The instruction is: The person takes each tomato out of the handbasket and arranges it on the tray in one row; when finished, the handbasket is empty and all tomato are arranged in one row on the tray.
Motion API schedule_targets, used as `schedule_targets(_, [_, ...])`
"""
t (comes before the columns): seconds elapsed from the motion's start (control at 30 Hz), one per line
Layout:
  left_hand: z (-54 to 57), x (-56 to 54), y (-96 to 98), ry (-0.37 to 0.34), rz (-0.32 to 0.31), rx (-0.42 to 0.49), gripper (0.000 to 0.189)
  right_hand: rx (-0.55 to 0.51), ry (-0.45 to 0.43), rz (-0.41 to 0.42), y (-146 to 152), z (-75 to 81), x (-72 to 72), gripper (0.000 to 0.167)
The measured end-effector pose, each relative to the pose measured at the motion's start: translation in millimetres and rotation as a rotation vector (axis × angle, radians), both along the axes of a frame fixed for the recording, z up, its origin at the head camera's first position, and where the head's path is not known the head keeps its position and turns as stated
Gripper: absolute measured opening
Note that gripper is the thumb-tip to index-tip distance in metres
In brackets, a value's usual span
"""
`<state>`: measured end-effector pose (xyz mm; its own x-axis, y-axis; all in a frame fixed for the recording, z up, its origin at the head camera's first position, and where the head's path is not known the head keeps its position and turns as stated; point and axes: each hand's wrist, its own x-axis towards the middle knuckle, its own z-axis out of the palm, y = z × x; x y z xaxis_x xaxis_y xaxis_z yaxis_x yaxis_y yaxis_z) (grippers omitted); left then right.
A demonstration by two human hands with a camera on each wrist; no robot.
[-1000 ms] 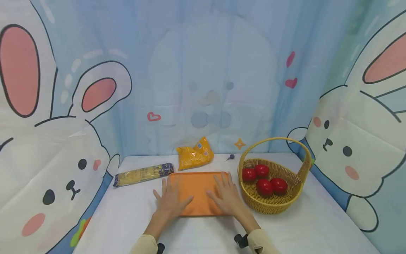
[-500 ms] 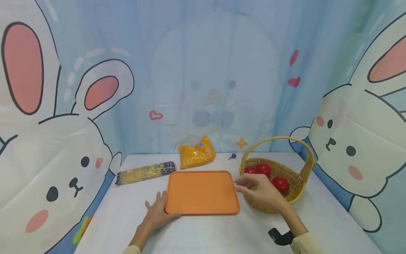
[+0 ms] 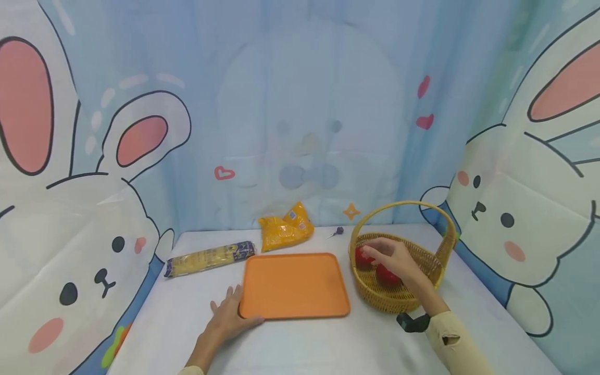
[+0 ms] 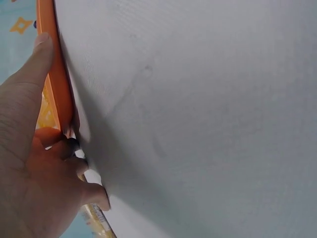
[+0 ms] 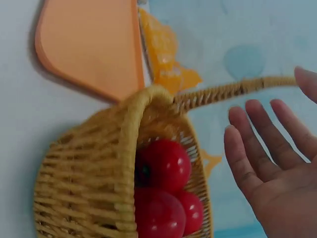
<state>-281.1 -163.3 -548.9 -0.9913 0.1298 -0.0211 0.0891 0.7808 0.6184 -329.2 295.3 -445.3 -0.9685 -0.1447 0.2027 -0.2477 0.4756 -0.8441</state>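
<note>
My left hand (image 3: pixel 228 315) is at the near left corner of the orange tray (image 3: pixel 295 286). Its thumb lies along the tray's front edge, while the other fingers are spread at the left side, as the left wrist view also shows. My right hand (image 3: pixel 396 256) hovers over the wicker basket (image 3: pixel 382 301), below its arched handle, and holds nothing. In the right wrist view its fingers (image 5: pixel 265 124) are apart and slightly bent, beside the handle (image 5: pixel 223 94). Several shiny red round fruits (image 5: pixel 166 166) lie in the basket, partly hidden by my hand in the head view.
Behind the tray lies a crumpled orange-yellow packet (image 3: pixel 285 232). A long yellow pack with dark blue ends (image 3: pixel 210 259) lies to the left. A small dark ball with a thin stick (image 3: pixel 339 230) is near the back edge. A bunny-print curtain (image 3: pixel 309 104) surrounds the white table (image 3: pixel 300 349).
Both hands have come off the tray's surface. The left went to its near left corner; the right moved rightward, first beside the basket, then up over the fruits.
</note>
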Motion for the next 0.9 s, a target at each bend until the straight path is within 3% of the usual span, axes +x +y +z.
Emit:
schedule_targets(0.2, [1.1,-1.9,-2.3,-0.004,0.005,-0.02,0.121,-0.073,-0.105,-0.085,8.5,-5.3,-24.7,0.064])
schedule_targets(0.53, [1.0,-3.9,0.3,-0.025,-0.008,-0.027,0.121,-0.032,-0.216,-0.145,19.9,-29.2,-49.6,0.06])
schedule_targets(0.9, [-0.1,-3.8,-1.1,-0.045,0.012,-0.035,0.122,0.216,-0.162,-0.049,7.9,-28.4,-58.1,0.052])
